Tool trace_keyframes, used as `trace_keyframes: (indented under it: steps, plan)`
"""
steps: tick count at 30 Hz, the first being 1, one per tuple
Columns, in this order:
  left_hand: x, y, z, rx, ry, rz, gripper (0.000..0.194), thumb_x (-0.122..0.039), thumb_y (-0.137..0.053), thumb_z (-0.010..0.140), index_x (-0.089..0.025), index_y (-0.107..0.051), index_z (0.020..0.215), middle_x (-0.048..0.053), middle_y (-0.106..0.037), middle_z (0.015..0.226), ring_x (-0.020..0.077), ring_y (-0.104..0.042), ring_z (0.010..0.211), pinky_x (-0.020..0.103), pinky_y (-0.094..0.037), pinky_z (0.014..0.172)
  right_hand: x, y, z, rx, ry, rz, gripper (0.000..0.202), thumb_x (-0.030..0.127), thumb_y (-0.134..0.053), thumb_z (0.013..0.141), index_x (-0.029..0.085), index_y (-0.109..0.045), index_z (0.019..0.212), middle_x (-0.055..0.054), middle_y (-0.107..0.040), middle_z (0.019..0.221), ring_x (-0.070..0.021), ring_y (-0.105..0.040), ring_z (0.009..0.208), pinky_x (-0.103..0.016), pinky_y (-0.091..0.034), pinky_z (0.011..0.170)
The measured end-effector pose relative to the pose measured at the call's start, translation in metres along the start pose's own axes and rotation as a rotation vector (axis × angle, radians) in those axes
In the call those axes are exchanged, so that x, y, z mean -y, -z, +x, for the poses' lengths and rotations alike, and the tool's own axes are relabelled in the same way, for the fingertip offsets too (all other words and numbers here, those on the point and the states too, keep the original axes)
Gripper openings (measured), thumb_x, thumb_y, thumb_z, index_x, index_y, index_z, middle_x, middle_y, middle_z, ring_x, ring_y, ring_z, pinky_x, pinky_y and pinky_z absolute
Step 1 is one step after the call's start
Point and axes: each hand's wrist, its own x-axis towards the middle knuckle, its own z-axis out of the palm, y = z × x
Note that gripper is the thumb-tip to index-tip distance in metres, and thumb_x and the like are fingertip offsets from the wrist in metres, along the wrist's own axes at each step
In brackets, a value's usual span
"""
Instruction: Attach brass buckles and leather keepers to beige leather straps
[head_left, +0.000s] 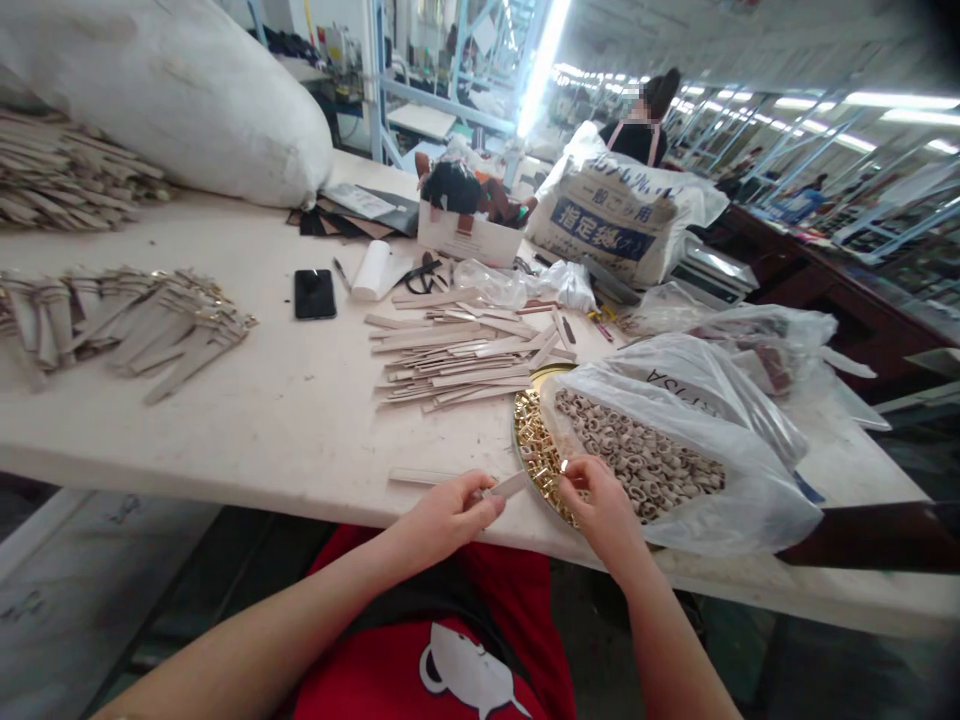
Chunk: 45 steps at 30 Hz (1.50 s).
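Observation:
My left hand [459, 512] is closed on a flat beige strap [511, 486], whose one end points right toward the tray and whose other end lies along the table edge. My right hand [606, 505] pinches a small shiny metal piece [564, 466] between thumb and forefinger, just above a round gold tray [553, 371]. Many little gold metal fittings [535, 440] fill the tray's left side. On its right, an opened clear plastic bag [739, 400] holds a heap of small beige strap loops [645, 450]. Beyond my hands lies a loose pile of beige straps [457, 355].
At left are bundled straps with gold fittings [172, 320] and more stacked straps [67, 175] beside a big white sack [187, 90]. A phone [315, 294], paper roll [371, 270], scissors [424, 273] and white box [469, 235] stand further back. A person [639, 130] is behind the printed bag [607, 215].

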Motion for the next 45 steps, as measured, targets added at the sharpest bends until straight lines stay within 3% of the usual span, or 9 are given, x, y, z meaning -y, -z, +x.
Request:
trace_keyframes:
  steps: [5,10,17,24,28,31,35,39,45]
  plan:
    - [-0.006,-0.003,0.01,-0.063,-0.081,-0.015,0.023,-0.037,-0.045,0.08,-0.016,-0.052,0.085,-0.005,-0.043,0.06,0.0077,-0.037,0.053,0.019,-0.029,0.049,0.036,-0.008,-0.018,0.342,-0.276,0.864,0.017,0.035,-0.062,0.073,0.02,-0.054,0.072,-0.003,-0.064,0.083,-0.0145,-0.058,0.071,-0.028,-0.044,0.065]
    - [-0.006,-0.004,0.01,-0.024,-0.11,-0.105,0.021,-0.034,-0.042,0.082,-0.015,-0.051,0.084,-0.002,-0.056,0.067,0.0098,-0.048,0.061,0.021,-0.036,0.059,0.052,-0.03,-0.026,0.497,-0.469,1.307,0.015,0.032,-0.064,0.074,0.019,-0.058,0.078,0.003,-0.06,0.07,-0.006,-0.051,0.053,-0.018,-0.041,0.051]
    - [0.007,0.0,0.014,-0.059,0.004,0.005,0.022,-0.036,-0.051,0.076,-0.015,-0.052,0.083,-0.002,-0.059,0.065,0.012,-0.052,0.064,0.022,-0.039,0.062,0.054,-0.048,-0.034,0.551,-0.5,1.364,0.018,0.035,-0.059,0.077,0.017,-0.06,0.079,0.002,-0.057,0.066,-0.005,-0.048,0.05,-0.016,-0.04,0.049]
    - [0.011,0.004,0.007,0.123,0.147,-0.204,0.033,-0.049,-0.044,0.076,-0.016,-0.048,0.079,-0.008,-0.04,0.048,0.0058,-0.03,0.039,0.018,-0.022,0.037,0.053,-0.049,-0.036,0.646,-0.495,1.299,0.021,0.037,-0.059,0.077,0.017,-0.057,0.08,0.0,-0.06,0.066,-0.006,-0.05,0.048,-0.018,-0.038,0.047]
    - [0.017,0.003,0.008,0.02,0.187,-0.107,0.023,-0.038,-0.047,0.074,-0.016,-0.052,0.076,-0.006,-0.047,0.052,0.0074,-0.036,0.044,0.019,-0.026,0.041,0.06,-0.054,-0.039,0.582,-0.461,1.187,0.021,0.037,-0.058,0.077,0.018,-0.055,0.086,0.0,-0.062,0.067,-0.0075,-0.052,0.052,-0.02,-0.04,0.051]
    - [0.02,0.0,0.01,-0.11,0.163,-0.014,0.018,-0.031,-0.047,0.072,-0.015,-0.055,0.074,-0.003,-0.053,0.061,0.0105,-0.046,0.056,0.02,-0.034,0.051,0.062,-0.06,-0.042,0.422,-0.363,1.049,0.034,0.029,-0.067,0.068,0.022,-0.054,0.099,0.0,-0.063,0.079,-0.0108,-0.056,0.065,-0.024,-0.044,0.062]
    - [0.018,-0.002,0.008,-0.096,0.126,0.014,0.022,-0.036,-0.046,0.075,-0.015,-0.052,0.076,-0.004,-0.049,0.057,0.0102,-0.043,0.053,0.02,-0.033,0.05,0.059,-0.068,-0.043,0.191,-0.293,0.899,0.027,0.029,-0.068,0.066,0.02,-0.059,0.09,0.001,-0.062,0.075,-0.0103,-0.053,0.061,-0.025,-0.044,0.059]
    - [0.016,0.0,0.001,-0.019,0.056,-0.023,0.034,-0.047,-0.033,0.084,-0.017,-0.046,0.078,-0.007,-0.04,0.051,0.0084,-0.036,0.045,0.02,-0.03,0.046,0.054,-0.066,-0.037,0.084,-0.452,1.103,0.023,0.03,-0.071,0.064,0.019,-0.063,0.082,0.004,-0.06,0.066,-0.0062,-0.05,0.053,-0.02,-0.045,0.054]
    - [0.02,-0.001,-0.006,-0.033,-0.044,0.305,0.029,-0.037,-0.034,0.086,-0.018,-0.051,0.073,-0.001,-0.053,0.066,0.0128,-0.049,0.061,0.021,-0.033,0.056,0.053,-0.063,-0.035,0.1,-0.752,1.477,0.032,0.024,-0.079,0.054,0.019,-0.067,0.084,0.004,-0.062,0.069,-0.0025,-0.052,0.052,-0.012,-0.047,0.052]
